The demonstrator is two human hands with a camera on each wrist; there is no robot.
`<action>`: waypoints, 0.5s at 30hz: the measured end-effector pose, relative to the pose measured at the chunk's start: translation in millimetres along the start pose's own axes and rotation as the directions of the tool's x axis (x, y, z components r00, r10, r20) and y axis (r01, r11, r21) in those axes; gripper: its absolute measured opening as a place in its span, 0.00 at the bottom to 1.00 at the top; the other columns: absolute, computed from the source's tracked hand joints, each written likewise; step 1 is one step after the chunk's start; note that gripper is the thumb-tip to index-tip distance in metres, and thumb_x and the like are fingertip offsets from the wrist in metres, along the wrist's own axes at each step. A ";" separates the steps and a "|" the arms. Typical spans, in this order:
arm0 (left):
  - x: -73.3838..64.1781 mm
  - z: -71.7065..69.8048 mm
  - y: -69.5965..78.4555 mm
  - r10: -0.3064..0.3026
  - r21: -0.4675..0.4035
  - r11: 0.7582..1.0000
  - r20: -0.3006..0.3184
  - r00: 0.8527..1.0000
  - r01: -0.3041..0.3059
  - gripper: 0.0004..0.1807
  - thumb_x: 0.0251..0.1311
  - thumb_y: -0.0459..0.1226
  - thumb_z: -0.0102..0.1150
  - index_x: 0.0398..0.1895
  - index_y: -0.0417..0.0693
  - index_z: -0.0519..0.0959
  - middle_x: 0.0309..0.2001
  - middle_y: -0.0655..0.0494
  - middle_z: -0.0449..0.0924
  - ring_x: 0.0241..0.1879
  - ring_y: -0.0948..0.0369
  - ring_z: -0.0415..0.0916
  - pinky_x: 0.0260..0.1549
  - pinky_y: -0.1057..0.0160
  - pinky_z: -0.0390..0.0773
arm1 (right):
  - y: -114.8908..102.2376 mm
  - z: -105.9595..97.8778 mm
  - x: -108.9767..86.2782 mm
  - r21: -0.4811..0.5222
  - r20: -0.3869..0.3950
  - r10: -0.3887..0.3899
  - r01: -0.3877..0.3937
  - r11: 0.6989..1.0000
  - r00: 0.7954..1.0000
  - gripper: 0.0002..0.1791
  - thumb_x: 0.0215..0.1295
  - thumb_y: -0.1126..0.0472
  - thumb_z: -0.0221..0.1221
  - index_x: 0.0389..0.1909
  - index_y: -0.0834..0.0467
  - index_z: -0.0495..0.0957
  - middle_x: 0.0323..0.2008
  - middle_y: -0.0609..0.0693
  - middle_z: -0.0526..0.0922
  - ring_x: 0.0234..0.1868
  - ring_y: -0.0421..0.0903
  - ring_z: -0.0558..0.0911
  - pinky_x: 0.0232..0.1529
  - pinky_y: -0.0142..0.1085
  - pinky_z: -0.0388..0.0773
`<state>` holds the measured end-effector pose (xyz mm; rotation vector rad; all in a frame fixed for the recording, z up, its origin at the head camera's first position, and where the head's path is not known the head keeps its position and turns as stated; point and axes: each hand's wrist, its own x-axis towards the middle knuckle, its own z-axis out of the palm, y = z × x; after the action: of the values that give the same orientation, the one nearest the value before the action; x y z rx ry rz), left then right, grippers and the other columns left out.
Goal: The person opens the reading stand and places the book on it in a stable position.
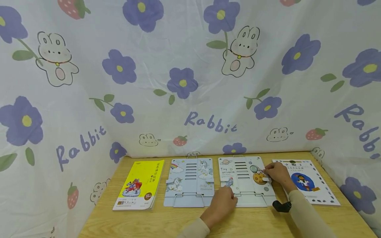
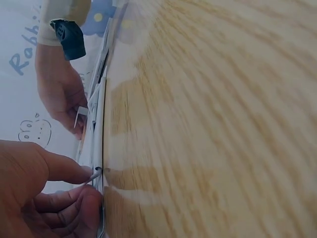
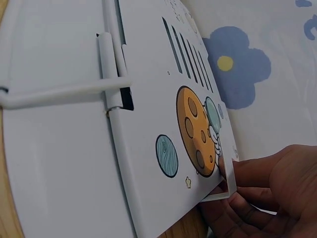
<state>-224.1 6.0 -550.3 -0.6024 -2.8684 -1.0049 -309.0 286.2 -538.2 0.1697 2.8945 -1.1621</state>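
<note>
Both hands are at work on the Tiny universe stand (image 1: 247,185), which lies between them on the wooden table (image 1: 143,224). The left hand (image 1: 221,204), at the stand's front left corner, pinches a pale wire rest (image 2: 94,175) between thumb and forefinger, the other fingers curled below. The right hand (image 1: 278,172), higher up at the right edge, pinches a white side clip (image 3: 232,176) (the fingertips are partly hidden behind it), just beside the printed astronaut and orange planet. Past the right fingers the slotted panel runs away toward the left hand.

Just beyond the left hand, on its left, a pale blue unicorn stand (image 1: 191,186) lies on the table, its own wire rest at the front. Further left, well apart from both hands, is a yellow book (image 1: 141,178) with a red figure on its cover. Under and to the right of the right hand lies a white book (image 1: 303,181) with a blue circle; a dark band (image 1: 281,206) shows at the right wrist. Behind both hands hangs a rabbit-and-flower cloth (image 1: 160,115).
</note>
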 end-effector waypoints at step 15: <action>1.2 4.8 -5.6 0.061 -0.049 0.997 -0.035 0.998 -0.063 0.31 0.51 0.25 0.64 0.05 0.57 0.55 0.08 0.72 0.46 0.10 0.73 0.45 0.12 0.71 0.57 | 0.0 1.0 1.2 -0.007 -0.001 0.022 -0.022 1.000 1.000 0.19 0.71 0.61 0.65 0.49 0.76 0.83 0.35 0.62 0.87 0.34 0.50 0.83 0.36 0.43 0.81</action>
<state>-227.0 5.4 -557.2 -0.6672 -2.7850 -1.0694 -310.2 285.7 -539.0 0.2013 2.8897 -1.1495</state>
